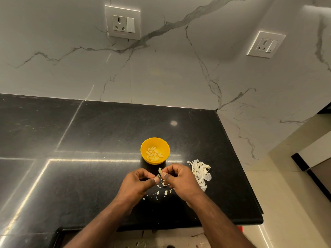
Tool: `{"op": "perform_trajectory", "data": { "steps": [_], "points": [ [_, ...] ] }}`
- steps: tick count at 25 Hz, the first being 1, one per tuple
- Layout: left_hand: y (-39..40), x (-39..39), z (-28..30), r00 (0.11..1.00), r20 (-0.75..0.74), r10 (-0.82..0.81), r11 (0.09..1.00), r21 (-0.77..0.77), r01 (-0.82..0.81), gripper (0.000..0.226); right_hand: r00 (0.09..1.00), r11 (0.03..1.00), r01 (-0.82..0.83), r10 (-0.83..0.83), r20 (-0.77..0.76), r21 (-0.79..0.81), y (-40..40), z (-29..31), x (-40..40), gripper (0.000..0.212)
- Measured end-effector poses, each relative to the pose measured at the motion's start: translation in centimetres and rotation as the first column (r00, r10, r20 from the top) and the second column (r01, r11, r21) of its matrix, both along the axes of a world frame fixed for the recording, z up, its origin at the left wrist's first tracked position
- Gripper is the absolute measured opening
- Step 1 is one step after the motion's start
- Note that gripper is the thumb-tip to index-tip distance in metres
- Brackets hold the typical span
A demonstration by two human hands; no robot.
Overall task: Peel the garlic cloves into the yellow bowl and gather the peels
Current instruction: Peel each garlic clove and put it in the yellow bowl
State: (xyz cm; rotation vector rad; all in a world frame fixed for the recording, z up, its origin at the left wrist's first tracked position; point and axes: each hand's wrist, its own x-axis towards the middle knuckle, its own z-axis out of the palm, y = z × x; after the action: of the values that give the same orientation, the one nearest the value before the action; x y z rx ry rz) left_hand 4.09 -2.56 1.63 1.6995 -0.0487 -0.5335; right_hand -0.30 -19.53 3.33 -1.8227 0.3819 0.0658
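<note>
Both hands, left hand [138, 179] and right hand [178, 178], pinching one garlic clove [160, 170] near yellow bowl [155, 140]

Yellow bowl [155, 150], black countertop [107, 133]

Head view, looking down, close over countertop [107, 133].

the counter [107, 133] looks like polished black speckled stone, glossy with light streaks, the wall [179, 68] smooth veined white marble, the yellow bowl [165, 149] smooth matt plastic, and the garlic peels [200, 171] thin, papery and dry.
</note>
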Motion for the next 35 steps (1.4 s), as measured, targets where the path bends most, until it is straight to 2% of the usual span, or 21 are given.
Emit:
{"op": "perform_trajectory", "data": {
  "steps": [4,7,9,11,18,29,32,35],
  "points": [
    [0.03,-0.16,0.33,0.999,0.038,-0.038,0.999,-0.012,0.039,0.025,1.0,1.0,-0.003,0.002,0.007,0.027,-0.02,0.05,0.0,0.004],
    [0.1,-0.23,0.45,0.997,0.035,-0.071,0.996,-0.05,0.073,0.012,1.0,0.998,0.0,0.0,-0.007,0.061,-0.09,0.06,-0.01,0.004],
    [0.13,-0.21,0.37,0.998,0.005,-0.07,0.994,-0.079,0.07,0.002,1.0,0.988,0.019,-0.016,-0.02,0.154,-0.14,-0.03,0.04,0.006],
    [0.14,-0.18,0.31,0.998,-0.035,-0.06,0.992,-0.11,0.056,0.005,0.999,0.974,0.037,-0.031,-0.031,0.224,-0.17,-0.17,0.16,0.006],
    [-0.07,-0.07,0.29,0.992,-0.126,-0.004,0.992,-0.123,-0.011,0.015,0.999,0.976,0.035,-0.027,-0.042,0.215,-0.17,-0.28,0.28,0.006],
    [0.06,-0.07,0.0,0.997,-0.007,-0.073,0.995,-0.067,0.073,0.03,0.99,0.91,0.119,-0.08,-0.113,0.397,-0.31,0.41,-0.05,0.009],
    [0.15,0.0,-0.22,0.978,0.143,-0.154,0.982,0.135,0.135,0.034,0.989,0.899,0.136,-0.098,-0.112,0.417,-0.47,0.38,0.0,0.009],
    [0.05,-0.1,-0.22,0.96,0.192,-0.202,0.947,0.29,0.141,0.016,0.99,0.914,0.137,-0.11,-0.091,0.381,-0.63,0.3,0.07,0.007]
  ]
}}
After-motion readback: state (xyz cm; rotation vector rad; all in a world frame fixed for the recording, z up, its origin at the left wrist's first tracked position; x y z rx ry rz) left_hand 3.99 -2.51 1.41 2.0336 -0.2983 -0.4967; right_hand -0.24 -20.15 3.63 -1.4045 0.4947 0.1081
